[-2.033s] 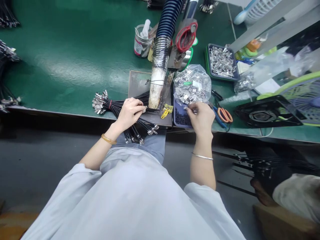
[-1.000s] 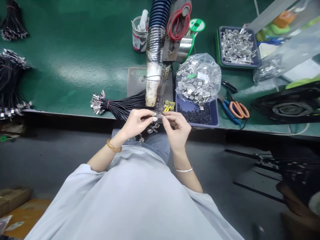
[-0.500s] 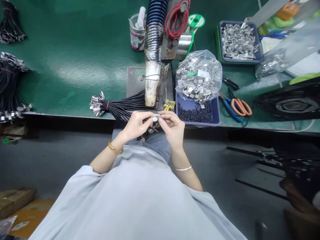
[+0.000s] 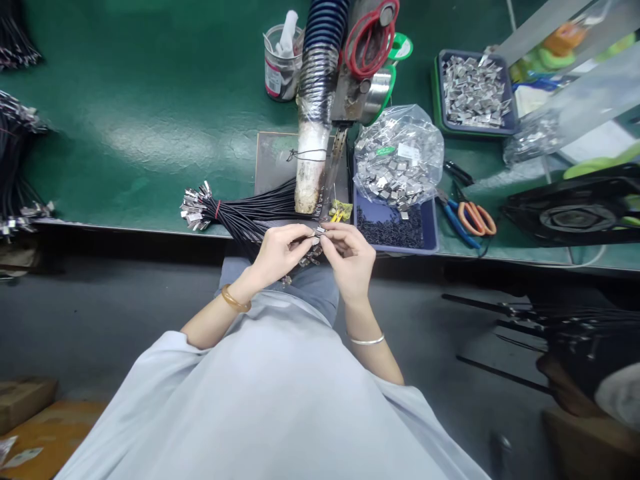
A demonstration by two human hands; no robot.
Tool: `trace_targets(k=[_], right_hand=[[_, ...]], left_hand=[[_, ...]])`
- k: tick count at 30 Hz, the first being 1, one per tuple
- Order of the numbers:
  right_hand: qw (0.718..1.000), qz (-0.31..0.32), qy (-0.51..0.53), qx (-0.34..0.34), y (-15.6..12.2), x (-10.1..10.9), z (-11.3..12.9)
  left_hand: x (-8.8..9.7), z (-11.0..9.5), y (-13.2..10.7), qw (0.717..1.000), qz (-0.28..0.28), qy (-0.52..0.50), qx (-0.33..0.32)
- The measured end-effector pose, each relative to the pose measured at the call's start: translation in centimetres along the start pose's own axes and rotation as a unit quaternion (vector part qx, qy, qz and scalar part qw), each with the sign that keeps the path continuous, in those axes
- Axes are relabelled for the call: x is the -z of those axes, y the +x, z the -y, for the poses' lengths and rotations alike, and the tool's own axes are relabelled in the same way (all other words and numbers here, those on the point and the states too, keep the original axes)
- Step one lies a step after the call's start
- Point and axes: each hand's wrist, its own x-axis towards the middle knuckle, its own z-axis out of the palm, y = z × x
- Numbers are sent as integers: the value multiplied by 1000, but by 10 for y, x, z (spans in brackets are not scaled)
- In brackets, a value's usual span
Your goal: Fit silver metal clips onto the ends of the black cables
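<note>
Hands pinched together at small metal piece, mostly hidden.

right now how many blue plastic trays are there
2: nearer tray partly under a clear plastic bag of silvery metal pieces; farther tray with loose silvery pieces. Others may be hidden.

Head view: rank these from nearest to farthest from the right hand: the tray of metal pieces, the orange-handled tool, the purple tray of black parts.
From the right hand:
1. Purple tray, just to the right.
2. Orange-handled tool, farther right, beyond the purple tray.
3. Tray of metal pieces, right and much farther back.
</note>
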Motion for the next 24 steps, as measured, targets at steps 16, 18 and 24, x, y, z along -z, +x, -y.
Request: trace_targets(k=[16, 18, 24], right_hand=[[995, -97, -13, 2, -4, 1, 3], [993, -104, -42, 45, -4, 3, 5], [973, -61, -144, 168, -3, 3, 9]], left_hand=[[8, -2, 12, 944, 52, -257, 200], [6, -2, 13, 936, 42, -275, 217], [0, -5, 15, 940, 17, -269, 208]])
